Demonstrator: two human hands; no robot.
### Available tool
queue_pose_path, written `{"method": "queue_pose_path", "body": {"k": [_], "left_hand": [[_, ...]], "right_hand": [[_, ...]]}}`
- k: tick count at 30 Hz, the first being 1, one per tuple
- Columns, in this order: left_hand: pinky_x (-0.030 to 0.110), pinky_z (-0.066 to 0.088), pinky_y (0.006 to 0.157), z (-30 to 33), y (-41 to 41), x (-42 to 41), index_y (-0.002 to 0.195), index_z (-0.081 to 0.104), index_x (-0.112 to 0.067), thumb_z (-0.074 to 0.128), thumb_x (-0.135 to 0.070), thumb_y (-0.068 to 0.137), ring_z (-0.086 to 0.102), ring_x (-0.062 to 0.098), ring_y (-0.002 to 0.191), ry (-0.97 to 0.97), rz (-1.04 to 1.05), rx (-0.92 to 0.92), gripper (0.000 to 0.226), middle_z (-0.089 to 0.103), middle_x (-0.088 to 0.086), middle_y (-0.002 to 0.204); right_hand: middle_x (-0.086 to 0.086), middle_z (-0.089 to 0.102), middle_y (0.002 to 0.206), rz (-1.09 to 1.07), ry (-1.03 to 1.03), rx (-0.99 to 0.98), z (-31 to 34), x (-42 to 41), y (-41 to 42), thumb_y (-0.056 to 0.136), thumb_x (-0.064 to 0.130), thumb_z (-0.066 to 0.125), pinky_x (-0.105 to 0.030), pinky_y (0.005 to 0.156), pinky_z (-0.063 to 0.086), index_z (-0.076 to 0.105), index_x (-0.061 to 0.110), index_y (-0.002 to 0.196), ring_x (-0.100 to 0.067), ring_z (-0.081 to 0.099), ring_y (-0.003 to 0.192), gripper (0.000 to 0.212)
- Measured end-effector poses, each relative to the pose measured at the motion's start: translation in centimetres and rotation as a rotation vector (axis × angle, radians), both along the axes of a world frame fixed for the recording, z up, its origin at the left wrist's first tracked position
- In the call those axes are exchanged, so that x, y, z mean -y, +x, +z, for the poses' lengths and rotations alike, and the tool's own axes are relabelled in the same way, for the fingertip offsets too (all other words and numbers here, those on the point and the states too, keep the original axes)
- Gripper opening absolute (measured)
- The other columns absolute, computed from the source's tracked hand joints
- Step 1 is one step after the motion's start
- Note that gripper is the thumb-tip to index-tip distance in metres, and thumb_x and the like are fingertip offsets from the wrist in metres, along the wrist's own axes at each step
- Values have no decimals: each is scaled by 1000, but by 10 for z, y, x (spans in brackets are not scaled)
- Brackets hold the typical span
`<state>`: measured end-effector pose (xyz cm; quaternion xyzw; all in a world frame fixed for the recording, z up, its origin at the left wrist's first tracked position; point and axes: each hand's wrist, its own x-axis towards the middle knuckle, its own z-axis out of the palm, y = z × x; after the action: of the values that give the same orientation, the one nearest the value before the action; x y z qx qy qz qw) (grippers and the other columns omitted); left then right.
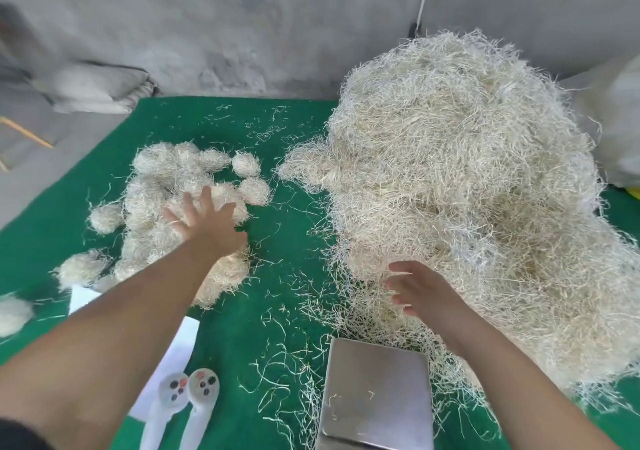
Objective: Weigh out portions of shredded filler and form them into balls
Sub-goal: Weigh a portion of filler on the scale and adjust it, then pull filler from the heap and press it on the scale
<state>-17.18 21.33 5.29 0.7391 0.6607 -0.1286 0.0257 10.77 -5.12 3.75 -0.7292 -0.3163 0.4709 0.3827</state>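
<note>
Left hand [204, 219], fingers spread and empty, rests over the filler balls [180, 207] at ten o'clock; right hand [420, 288], loosely open, touches the shredded filler heap [467, 172] at two o'clock.

Pale filler heap [467, 179] beside balls [173, 190]

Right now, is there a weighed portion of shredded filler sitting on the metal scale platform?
No: the scale platform carries only a few stray strands, and the right hand is at the loose pile.
</note>
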Motion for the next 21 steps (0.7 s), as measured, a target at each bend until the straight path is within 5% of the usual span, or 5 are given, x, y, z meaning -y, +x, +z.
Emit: {"method": "queue_pose_path", "body": {"k": [5,9,14,17,21], "left_hand": [[65,16,123,-14,38,29,164,23,-31,57,-48,98,8,50,154,-370,15,273,76,-11,15,171],[49,60,87,-10,67,69,163,21,-32,51,-58,101,46,36,141,-619,-63,300,73,19,6,171],[64,19,122,12,100,101,164,9,-37,32,-76,97,23,46,153,-487,-329,-128,81,-8,13,172],[67,18,120,30,110,106,163,8,-42,26,-87,90,21,46,154,-402,-417,-160,87,1,6,173],[61,42,112,28,121,115,158,19,-43,40,-78,93,47,29,142,-245,-494,192,77,33,-2,165]], "right_hand": [[5,48,144,-34,50,371,-15,-7,31,103,29,60,-25,74,50,52,29,143,-4,61,96,41],[-10,32,157,-103,15,987,-27,-8,69,92,36,72,-49,104,44,40,24,153,-38,48,127,69],[-4,14,172,220,-335,1101,-48,-4,103,81,64,74,-62,120,22,-18,34,161,-42,22,152,126],[-7,57,145,302,-503,1129,-61,0,106,88,50,72,-58,121,24,5,30,163,-35,44,140,102],[-1,69,122,270,-414,1173,-54,2,105,99,38,63,-51,113,43,58,29,143,-25,62,116,46]]}}
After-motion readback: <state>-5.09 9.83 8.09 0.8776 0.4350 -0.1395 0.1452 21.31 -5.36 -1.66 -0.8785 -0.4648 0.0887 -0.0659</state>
